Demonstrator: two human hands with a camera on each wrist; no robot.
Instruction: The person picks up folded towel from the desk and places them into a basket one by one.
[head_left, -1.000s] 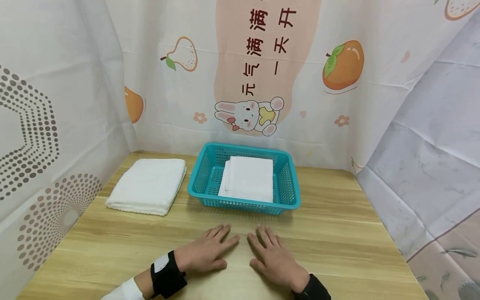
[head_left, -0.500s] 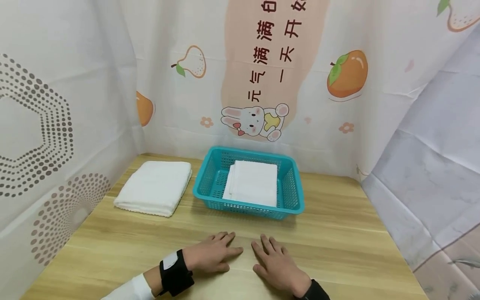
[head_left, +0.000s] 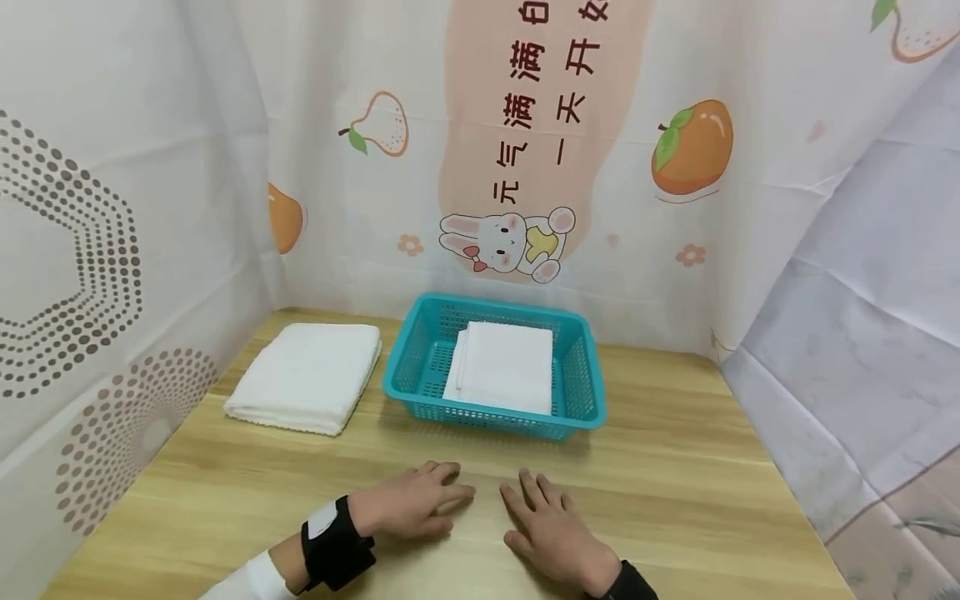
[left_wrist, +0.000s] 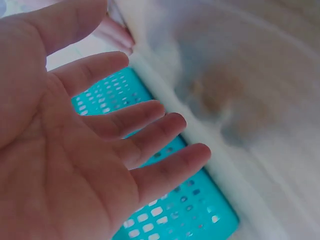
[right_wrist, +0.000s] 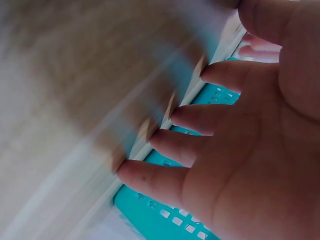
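Note:
In the head view my left hand is low over the table in front of the basket, its fingers spread and loosely bent, holding nothing. My right hand lies palm down to its right, fingers spread, fingertips at the tabletop. Just beyond both hands stands a teal plastic basket with perforated walls. Inside it is a folded white cloth. A thicker folded white towel lies left of the basket. Both wrist views show bare palms, with the basket wall behind the fingers.
The wood-grain table reaches back to a printed curtain with fruit and a rabbit. More hanging cloth closes off the right side, and a dotted white sheet the left. Black bands wrap the wrists.
The head view has shifted slightly. My left hand has lifted a little and drawn slightly left, its fingers bending more. The right hand, basket and towel stay in place.

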